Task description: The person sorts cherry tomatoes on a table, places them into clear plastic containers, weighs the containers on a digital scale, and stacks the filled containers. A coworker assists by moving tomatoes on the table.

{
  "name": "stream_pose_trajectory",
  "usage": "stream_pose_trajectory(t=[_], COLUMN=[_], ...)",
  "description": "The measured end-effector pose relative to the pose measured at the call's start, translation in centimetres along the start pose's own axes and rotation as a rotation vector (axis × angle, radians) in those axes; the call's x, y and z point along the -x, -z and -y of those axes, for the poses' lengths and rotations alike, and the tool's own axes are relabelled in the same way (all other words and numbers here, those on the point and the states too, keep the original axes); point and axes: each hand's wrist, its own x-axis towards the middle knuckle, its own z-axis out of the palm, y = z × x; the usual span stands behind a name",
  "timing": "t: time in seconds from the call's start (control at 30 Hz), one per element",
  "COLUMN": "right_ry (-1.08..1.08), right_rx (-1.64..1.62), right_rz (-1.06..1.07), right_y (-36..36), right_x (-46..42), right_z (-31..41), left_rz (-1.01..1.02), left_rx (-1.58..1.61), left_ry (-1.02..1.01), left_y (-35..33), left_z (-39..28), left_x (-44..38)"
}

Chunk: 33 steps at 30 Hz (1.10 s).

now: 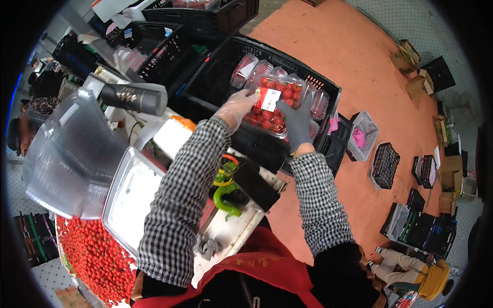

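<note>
My left hand, in a thin clear glove, holds the left side of a clear plastic punnet of cherry tomatoes with a printed label. On the punnet's right side is my right hand, in a grey glove. Both hands keep the punnet over a black plastic crate. More clear punnets stand on edge in that crate, partly hidden behind the held one. Checked sleeves cover both forearms.
Loose cherry tomatoes fill a wide tray at lower left, beside a white tray and stacked clear plastic lids. Green peppers lie on the bench. Crates stand on the orange floor; a person is at lower right.
</note>
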Motion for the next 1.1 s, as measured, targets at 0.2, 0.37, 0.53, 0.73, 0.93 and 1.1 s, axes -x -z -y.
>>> stream_pose_trajectory(t=[0.2, 0.37, 0.53, 0.73, 0.93, 1.1], right_ry=[-0.089, -0.246, -0.214, -0.098, 0.002, 0.078], right_rx=[0.348, 0.452, 0.472, 0.241, 0.200, 0.092], right_rz=[-0.161, -0.179, -0.101, -0.107, 0.096, 0.294], right_y=[0.7, 0.2, 1.1, 5.1, 6.3, -2.8], right_x=[-3.2, -3.7, -2.6, -0.9, -0.9, 0.6], right_z=[-7.8, -10.9, -12.8, -11.4, -2.7, 3.6], left_rz=[0.088, 0.237, 0.243, 0.294, -0.004, -0.103], left_rx=[-0.584, -0.700, 0.198, -0.002, -0.676, -0.599], left_ry=[0.073, 0.125, 0.428, 0.263, -0.347, -0.308], left_y=[-4.0, -5.2, -8.9, -8.5, -6.6, 0.6], left_z=[3.9, 6.6, 12.3, 13.3, 4.7, -0.3], left_x=[-10.1, -13.9, -18.4, -18.6, -11.6, 1.3])
